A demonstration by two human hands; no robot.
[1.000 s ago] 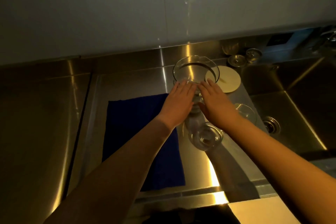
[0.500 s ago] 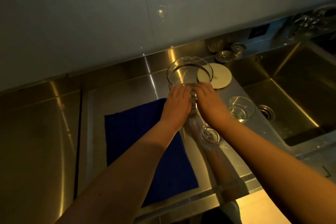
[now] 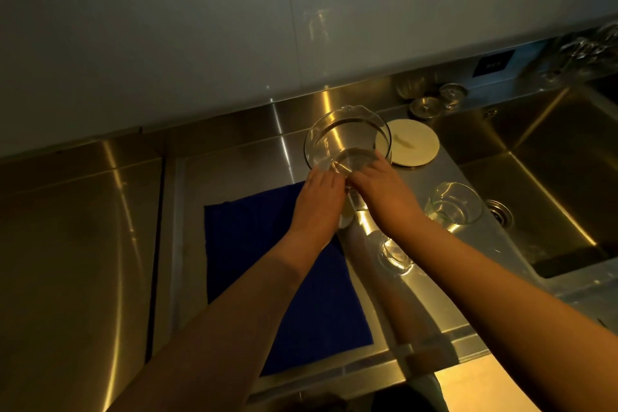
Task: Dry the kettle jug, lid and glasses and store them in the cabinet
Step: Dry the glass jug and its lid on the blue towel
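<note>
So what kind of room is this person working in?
Most likely a kitchen: a stainless steel counter runs into a sunken steel sink with a drain, and a glass jug, drinking glasses and a blue cloth sit on it.

Blue cloth (image 3: 267,278) — cream lid (image 3: 414,144)

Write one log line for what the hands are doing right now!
left hand: holds glass jug | right hand: holds jug | cloth: flat beside | lid, glasses: untouched
</note>
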